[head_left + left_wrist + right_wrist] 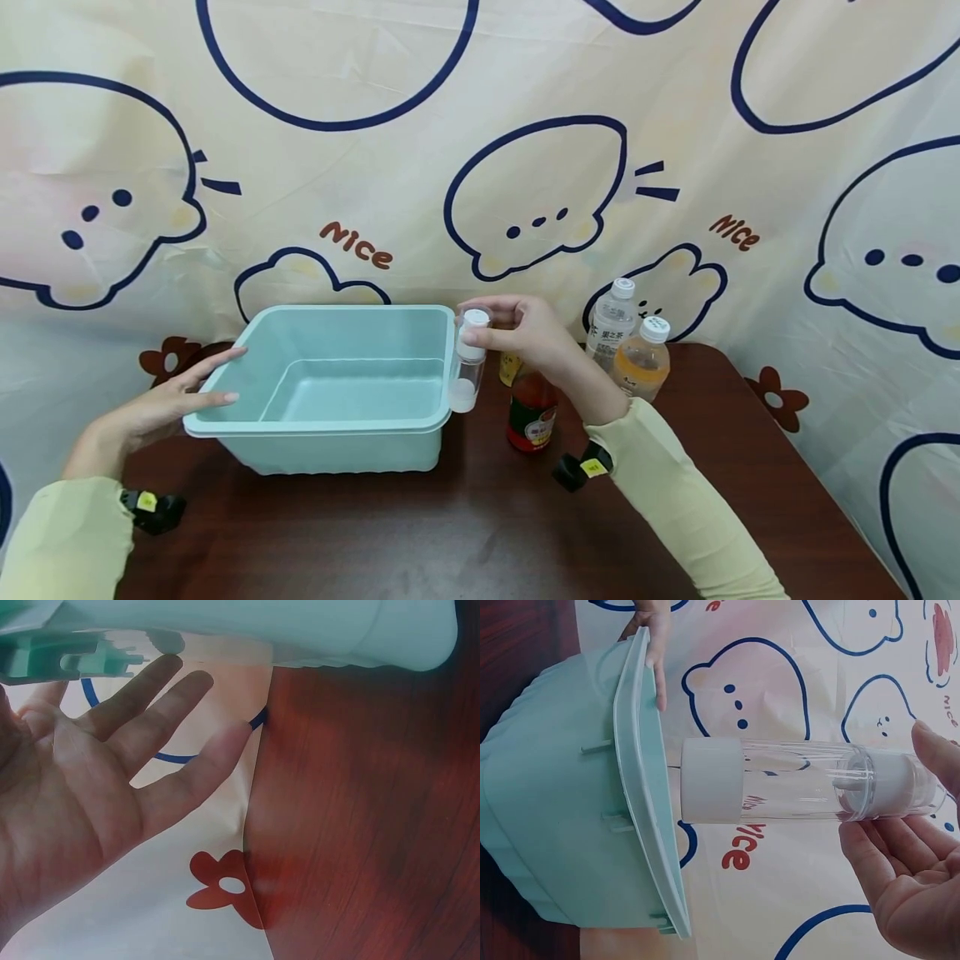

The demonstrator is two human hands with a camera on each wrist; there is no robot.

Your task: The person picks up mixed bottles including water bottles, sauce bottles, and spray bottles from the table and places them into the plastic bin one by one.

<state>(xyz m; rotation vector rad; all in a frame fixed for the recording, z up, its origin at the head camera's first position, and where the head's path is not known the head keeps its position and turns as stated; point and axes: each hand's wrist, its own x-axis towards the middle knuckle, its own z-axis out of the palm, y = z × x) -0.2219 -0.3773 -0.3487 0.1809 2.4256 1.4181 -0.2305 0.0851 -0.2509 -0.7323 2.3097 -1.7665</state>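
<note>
A light green plastic bin (337, 452) stands on the table, with its inside bare in the head view. My left hand (153, 408) grips its left rim, two digits over the inner side. Other fingers stretch beneath the rim in the left wrist view. In my right hand (536, 333) I hold a clear cylindrical bottle (780, 780) with white ends by its upper end, between thumb and fingers. The bottle is upright, slightly tilted, just beside the bin's right rim; whether they touch I cannot tell.
Right of the bin stands a red sauce bottle (531, 414), partly behind my right wrist. A yellow item (509, 367) shows behind it. Two capped drink bottles, one clear (611, 321) and one orange (642, 362), stand farther right. A patterned cloth (405, 200) hangs behind the dark wooden table (465, 533).
</note>
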